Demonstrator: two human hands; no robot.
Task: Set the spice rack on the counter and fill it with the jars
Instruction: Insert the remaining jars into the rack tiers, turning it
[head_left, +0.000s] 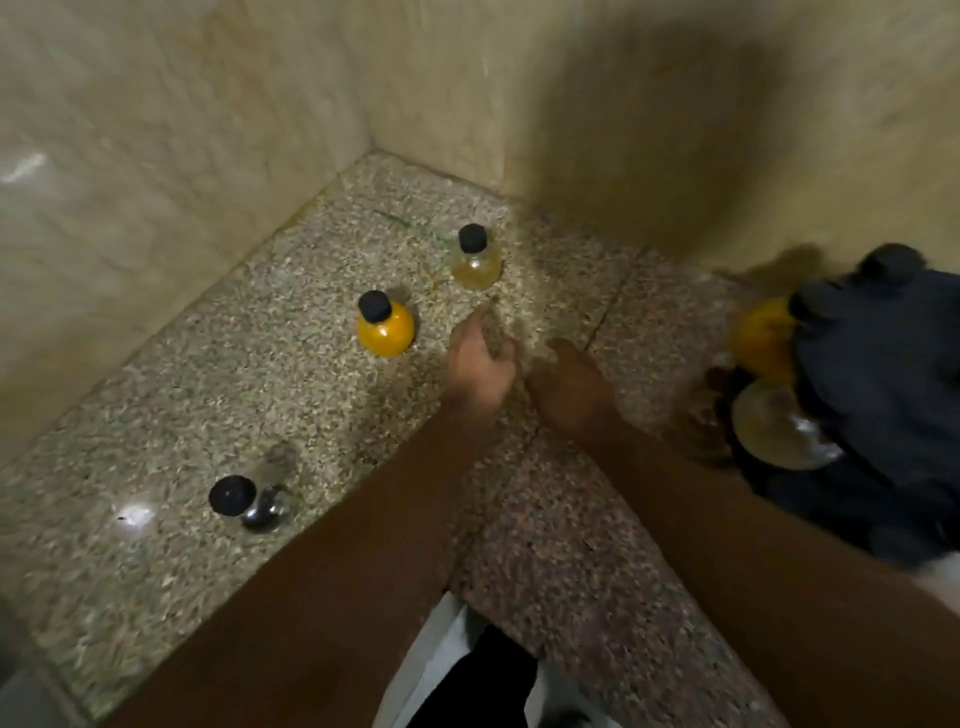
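Speckled counter (249, 374) holds orange-filled jar (386, 331), pale-yellow jar (476, 266), clear jar (262, 503); left hand (480, 364) and right hand (569, 387) empty, loose-fingered.

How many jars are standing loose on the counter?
3: a pale jar nearest the corner, an orange jar left of it, a clear jar near the front edge. More sit blurred in the rack at right.

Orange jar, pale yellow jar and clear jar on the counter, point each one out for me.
orange jar (386, 332): head view, on its round orange body.
pale yellow jar (475, 270): head view, on its glass body.
clear jar (266, 512): head view, on its glass body beside the cap.
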